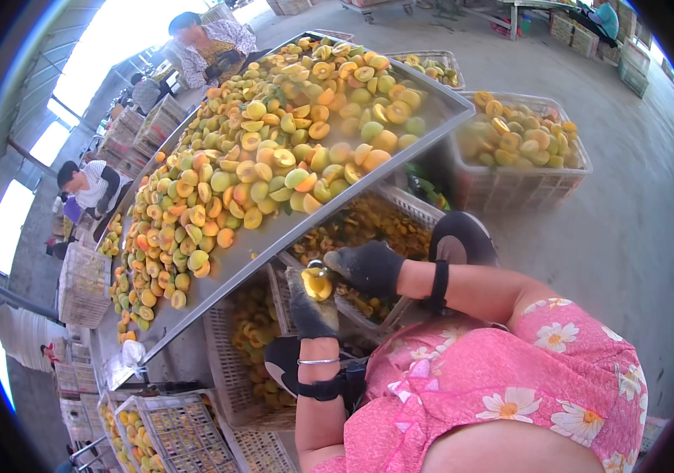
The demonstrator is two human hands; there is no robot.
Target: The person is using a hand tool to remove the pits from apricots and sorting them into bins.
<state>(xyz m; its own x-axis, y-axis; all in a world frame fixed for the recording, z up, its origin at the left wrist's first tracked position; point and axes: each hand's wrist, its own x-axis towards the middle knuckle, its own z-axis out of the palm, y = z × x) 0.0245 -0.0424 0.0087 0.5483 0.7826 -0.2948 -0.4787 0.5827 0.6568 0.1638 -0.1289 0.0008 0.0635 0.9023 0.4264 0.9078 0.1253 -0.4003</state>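
Observation:
My left hand, in a dark, dirt-caked glove, holds a yellow halved stone fruit with its hollow facing up. My right hand, gloved too, grips a small metal tool whose rounded end is at the fruit's edge. The tool's handle is hidden in the fist. Below both hands stands a plastic crate with brown and yellow pits or scraps. Beyond them slopes a metal-rimmed table heaped with halved and whole-looking stone fruit.
A crate of fruit halves stands by my left knee. Another full crate is right of the table. Stacked crates fill the lower left. Two people sit along the table's far side. A white bag lies on its near corner.

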